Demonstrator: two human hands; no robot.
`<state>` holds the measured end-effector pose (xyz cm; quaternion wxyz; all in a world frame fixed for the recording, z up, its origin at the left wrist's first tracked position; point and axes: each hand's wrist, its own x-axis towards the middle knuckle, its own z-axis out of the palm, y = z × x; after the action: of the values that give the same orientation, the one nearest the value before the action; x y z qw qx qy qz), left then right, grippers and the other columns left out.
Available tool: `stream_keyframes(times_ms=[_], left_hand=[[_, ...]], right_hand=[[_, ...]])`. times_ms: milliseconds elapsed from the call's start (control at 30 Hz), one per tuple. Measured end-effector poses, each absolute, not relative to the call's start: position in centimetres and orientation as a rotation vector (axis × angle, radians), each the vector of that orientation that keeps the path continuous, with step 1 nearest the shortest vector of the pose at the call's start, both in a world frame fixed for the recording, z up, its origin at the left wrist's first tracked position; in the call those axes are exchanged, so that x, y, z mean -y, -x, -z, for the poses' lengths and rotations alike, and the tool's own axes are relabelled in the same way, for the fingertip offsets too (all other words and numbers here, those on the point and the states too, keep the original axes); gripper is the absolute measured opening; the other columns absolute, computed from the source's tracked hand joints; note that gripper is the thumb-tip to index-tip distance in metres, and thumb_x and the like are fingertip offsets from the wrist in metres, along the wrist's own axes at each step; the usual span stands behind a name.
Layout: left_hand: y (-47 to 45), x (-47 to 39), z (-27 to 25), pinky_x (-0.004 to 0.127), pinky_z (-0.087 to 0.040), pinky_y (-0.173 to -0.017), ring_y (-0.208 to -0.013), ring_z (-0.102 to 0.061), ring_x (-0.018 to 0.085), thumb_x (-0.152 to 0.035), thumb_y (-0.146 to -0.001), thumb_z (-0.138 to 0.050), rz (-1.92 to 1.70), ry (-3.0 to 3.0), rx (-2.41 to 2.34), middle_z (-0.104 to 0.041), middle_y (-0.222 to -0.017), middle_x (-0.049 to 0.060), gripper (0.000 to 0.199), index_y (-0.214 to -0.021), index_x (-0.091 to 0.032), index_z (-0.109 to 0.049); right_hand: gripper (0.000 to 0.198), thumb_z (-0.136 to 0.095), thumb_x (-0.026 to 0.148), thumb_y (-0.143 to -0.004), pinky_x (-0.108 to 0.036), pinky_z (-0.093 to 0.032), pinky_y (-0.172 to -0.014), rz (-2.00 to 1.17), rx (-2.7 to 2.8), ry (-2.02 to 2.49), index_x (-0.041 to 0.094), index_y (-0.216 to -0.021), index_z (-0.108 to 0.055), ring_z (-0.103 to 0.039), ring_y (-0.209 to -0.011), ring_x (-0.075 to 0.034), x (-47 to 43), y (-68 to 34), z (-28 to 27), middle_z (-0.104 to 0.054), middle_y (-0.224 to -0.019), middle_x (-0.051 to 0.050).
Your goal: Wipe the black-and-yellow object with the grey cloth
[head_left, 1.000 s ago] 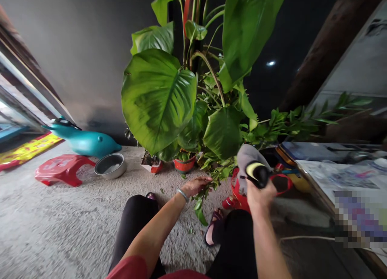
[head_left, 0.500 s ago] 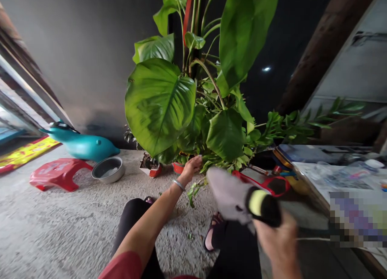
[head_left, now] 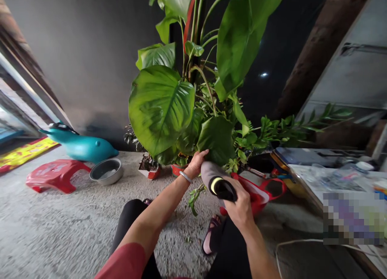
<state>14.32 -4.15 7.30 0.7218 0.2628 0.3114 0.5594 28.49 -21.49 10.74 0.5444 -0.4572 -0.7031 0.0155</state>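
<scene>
My left hand (head_left: 196, 164), with a bangle at the wrist, grips the lower edge of a broad green leaf (head_left: 217, 140) low on a large potted plant. Some of its fingers are hidden behind the leaf. Closed in my right hand (head_left: 238, 200) is a grey cloth (head_left: 208, 172) with a black and yellow cuff, shaped like a glove or a sock. Its far end lies close against the leaf's bottom edge, beside my left fingers. An even bigger leaf (head_left: 163, 109) spreads above and to the left.
A red basket (head_left: 256, 198) stands right of my feet, near a cluttered table (head_left: 302, 170). Small pots (head_left: 149, 166) sit by the dark wall. Leftward are a grey bowl (head_left: 106, 172), a red stool (head_left: 54, 176) and a teal animal-shaped toy (head_left: 87, 147). A pale cable (head_left: 290, 242) runs at lower right.
My right hand has brought the grey cloth left and inward to the leaf. My left hand has moved up and right onto the leaf, which has shifted left and down.
</scene>
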Motion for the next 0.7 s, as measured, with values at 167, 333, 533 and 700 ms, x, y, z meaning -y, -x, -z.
stream_keyframes(times_ms=[167,333,533,700], left_hand=[[-13.2,5.3,-7.9,0.042,-0.062,-0.093,-0.097,-0.077,0.028,-0.024,-0.078,-0.086,-1.218,-0.571,-0.677,-0.082,-0.092,0.009,0.019,-0.092,-0.016,-0.075],[-13.6,5.9,-8.6,0.042,-0.061,-0.096,-0.101,-0.077,0.027,-0.022,-0.087,-0.076,-1.151,-0.51,-0.634,-0.082,-0.098,0.011,0.011,-0.096,-0.015,-0.076],[-13.7,4.8,-9.0,0.037,-0.061,-0.091,-0.071,-0.071,0.021,-0.026,-0.098,-0.066,-1.052,-0.293,-0.704,-0.073,-0.071,0.004,0.016,-0.092,-0.014,-0.073],[-13.1,4.4,-8.5,0.042,-0.061,-0.099,-0.093,-0.079,0.028,-0.031,-0.095,-0.072,-1.012,-0.277,-0.635,-0.081,-0.09,0.011,0.02,-0.106,-0.014,-0.075]], right_hand=[[0.028,-0.077,0.022,-0.078,-0.046,-0.067,-0.076,0.152,1.299,1.23,0.019,-0.105,-0.081,-0.079,-0.081,-0.031,23.9,-32.0,-14.6,-0.082,-0.092,-0.009],[0.044,-0.079,0.029,-0.078,-0.059,-0.063,-0.098,0.231,1.198,1.092,0.018,-0.121,-0.074,-0.077,-0.11,-0.037,15.0,-29.7,-21.5,-0.08,-0.116,-0.014],[0.028,-0.064,0.021,-0.084,-0.05,-0.065,-0.095,0.038,1.563,1.174,0.019,-0.109,-0.077,-0.079,-0.103,-0.034,15.8,-25.1,-13.9,-0.083,-0.107,-0.016],[0.018,-0.064,0.025,-0.085,-0.036,-0.064,-0.068,-0.055,1.564,1.311,0.022,-0.098,-0.077,-0.077,-0.073,-0.027,23.9,-27.6,-11.3,-0.082,-0.083,-0.009]])
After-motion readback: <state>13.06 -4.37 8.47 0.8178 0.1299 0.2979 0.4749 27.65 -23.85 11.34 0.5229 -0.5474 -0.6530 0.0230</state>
